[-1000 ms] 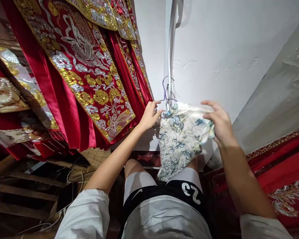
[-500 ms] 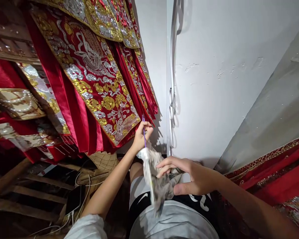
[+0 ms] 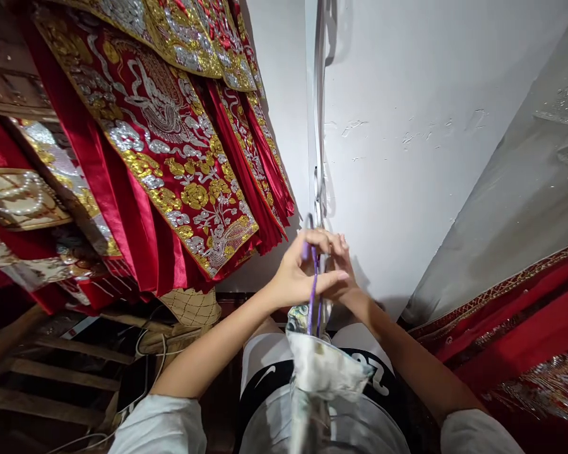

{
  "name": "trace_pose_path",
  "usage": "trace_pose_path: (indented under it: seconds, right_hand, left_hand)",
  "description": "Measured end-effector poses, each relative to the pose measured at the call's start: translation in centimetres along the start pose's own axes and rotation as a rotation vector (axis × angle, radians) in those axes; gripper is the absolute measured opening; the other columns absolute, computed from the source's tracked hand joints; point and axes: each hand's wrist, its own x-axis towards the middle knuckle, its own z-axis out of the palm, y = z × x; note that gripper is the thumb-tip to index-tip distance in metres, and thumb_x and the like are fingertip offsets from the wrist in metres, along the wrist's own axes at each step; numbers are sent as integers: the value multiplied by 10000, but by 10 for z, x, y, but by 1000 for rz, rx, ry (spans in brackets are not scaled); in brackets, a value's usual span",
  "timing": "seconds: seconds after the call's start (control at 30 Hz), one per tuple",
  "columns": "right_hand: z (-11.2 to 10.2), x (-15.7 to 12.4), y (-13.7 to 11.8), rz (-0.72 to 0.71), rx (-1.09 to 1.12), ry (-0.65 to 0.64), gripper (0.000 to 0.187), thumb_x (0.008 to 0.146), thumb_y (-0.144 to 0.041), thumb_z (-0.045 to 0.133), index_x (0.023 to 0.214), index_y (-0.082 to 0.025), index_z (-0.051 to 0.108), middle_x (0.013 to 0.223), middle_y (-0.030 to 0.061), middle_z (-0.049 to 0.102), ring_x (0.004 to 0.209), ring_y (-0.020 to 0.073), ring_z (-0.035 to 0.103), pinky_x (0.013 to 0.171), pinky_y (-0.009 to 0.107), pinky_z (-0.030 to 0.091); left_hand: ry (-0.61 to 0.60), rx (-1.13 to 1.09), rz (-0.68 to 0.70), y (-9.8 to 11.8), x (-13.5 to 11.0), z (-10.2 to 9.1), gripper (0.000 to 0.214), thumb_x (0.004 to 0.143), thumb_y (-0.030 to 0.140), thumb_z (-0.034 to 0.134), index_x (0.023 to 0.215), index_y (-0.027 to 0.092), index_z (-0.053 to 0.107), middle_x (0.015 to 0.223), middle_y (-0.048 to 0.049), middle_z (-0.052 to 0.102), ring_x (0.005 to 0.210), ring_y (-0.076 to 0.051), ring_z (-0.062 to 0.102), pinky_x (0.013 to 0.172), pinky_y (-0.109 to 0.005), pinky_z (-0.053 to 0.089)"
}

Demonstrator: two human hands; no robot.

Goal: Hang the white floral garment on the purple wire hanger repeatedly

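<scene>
My left hand (image 3: 296, 271) is raised near the wall corner, with its fingers curled over a purple cord (image 3: 315, 284) and its thumb stretched across toward the right. Just behind it, my right hand (image 3: 341, 271) meets it with bent fingers. What the right hand grips is partly hidden. From the cord's loop hangs a pale patterned cloth (image 3: 326, 369), blurred at its lower end, above my lap. A small dark hook-shaped end (image 3: 309, 220) shows over the left fingers. Close above both hands, a thin white strap (image 3: 318, 126) runs down the wall.
Red embroidered costumes (image 3: 170, 145) with gold and silver sequins hang at the left. A wooden slatted frame (image 3: 71, 375) with cables and a dark phone (image 3: 135, 381) is at lower left. Red sequinned fabric (image 3: 539, 334) lies at the right beside the white wall (image 3: 397, 126).
My left hand has moved right with the purple cord. My right hand has left the cloth and risen to meet the left. The cloth now hangs lower, and the view has shifted slightly right.
</scene>
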Motion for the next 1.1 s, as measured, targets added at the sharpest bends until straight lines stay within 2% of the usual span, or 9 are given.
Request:
trace_pose_path:
  seconds: [0.13,0.23,0.37,0.53,0.73,0.83,0.9,1.03,1.1]
  right_hand:
    - [-58,6,-11,-67,-524,271,707,691,-386,700,1356,-241,509,1262,143,487,1278,411,446,1136,626,340]
    - [-102,12,-17,67,-785,409,702,726,-335,697,1396,-238,509,1262,158,493,1232,406,461,1070,590,375]
    - [-126,32,-18,217,-894,498,701,749,-398,734,1393,-228,516,1269,176,493,1233,427,434,1039,600,356]
    - [-100,59,-28,187,-890,358,842,670,-375,802,1430,-165,506,1302,213,490,1238,447,436,1059,628,349]
    - [-60,48,-56,37,-711,142,826,694,-178,723,1482,-210,477,1456,187,441,1407,434,375,1196,685,223]
    - [-38,20,-65,-98,-342,-2,629,813,-187,643,1425,-285,535,1474,117,484,1412,324,445,1190,548,360]
    - [-20,-4,-62,-98,-121,83,503,865,-243,636,1362,-283,577,1423,107,547,1351,285,517,1137,473,436]
    - [14,-47,-22,377,99,612,228,925,-451,555,950,-231,611,860,52,631,832,233,635,772,367,541]
    - [25,-57,5,622,97,416,355,922,-538,527,735,-237,555,662,10,552,653,204,559,654,330,480]
  left_hand:
    - [131,145,-106,-13,-9,-49,695,849,659,697,1376,347,366,1341,-101,602,1294,-276,601,1097,-479,516]
    - [318,101,-333,-35,-28,-86,667,926,776,408,1426,334,400,1316,-104,651,1243,-299,639,1001,-489,570]
    - [470,-96,-541,-69,-63,-90,735,922,822,223,1328,281,510,1307,-116,677,1193,-277,676,1006,-476,565]
    - [640,-86,-651,-117,-98,-38,693,772,619,734,1319,230,556,1442,-129,622,1373,-292,574,1172,-413,438]
    - [892,-204,-782,-148,-135,11,600,838,453,715,1368,223,557,1534,-127,557,1473,-277,483,1216,-387,388]
    - [863,-287,-831,-147,-151,19,585,862,466,705,1372,213,570,1508,-140,585,1438,-290,526,1172,-393,448]
    - [880,-300,-870,-144,-159,20,588,874,493,698,1384,230,570,1498,-137,596,1421,-305,545,1155,-409,469]
    - [917,-242,-1036,-139,-167,19,632,867,522,718,1407,233,561,1518,-156,572,1460,-334,497,1168,-434,458]
    - [891,-250,-1042,-137,-167,21,624,877,522,709,1410,232,565,1512,-156,578,1459,-327,499,1160,-426,468]
